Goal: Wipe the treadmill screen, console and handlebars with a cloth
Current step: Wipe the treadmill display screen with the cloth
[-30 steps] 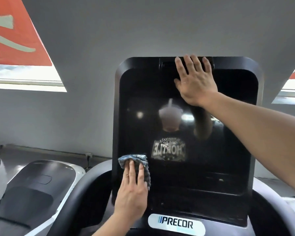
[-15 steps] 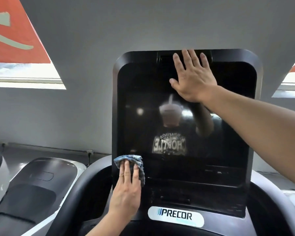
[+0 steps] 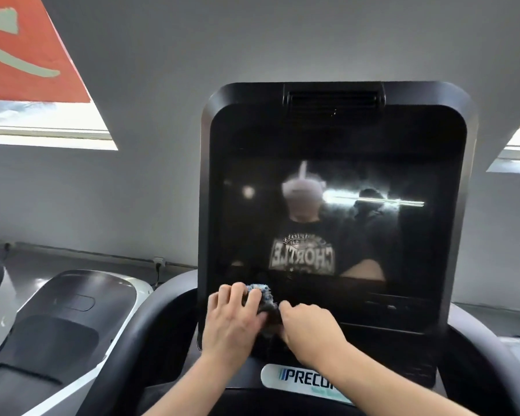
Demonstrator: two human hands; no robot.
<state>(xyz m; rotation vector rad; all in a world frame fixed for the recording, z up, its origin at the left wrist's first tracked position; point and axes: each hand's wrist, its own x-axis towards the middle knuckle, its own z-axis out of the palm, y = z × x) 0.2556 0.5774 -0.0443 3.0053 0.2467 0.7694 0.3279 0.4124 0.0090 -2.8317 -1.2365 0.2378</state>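
My right hand (image 3: 309, 328) has left the top of the screen (image 3: 327, 205) and joined my left hand (image 3: 231, 322); both grips now pinch the cloth (image 3: 263, 295) at its lower left, probably refolding before wiping on.

The screen (image 3: 327, 223) is glossy black glass, mirror-like and smeared with hazy streaks, its surrounding console (image 3: 451, 94) smooth satin black plastic, the cloth (image 3: 263, 291) a nubbly blue-and-grey microfibre, and the neighbouring machine's shroud (image 3: 81, 298) shiny grey-and-white plastic.
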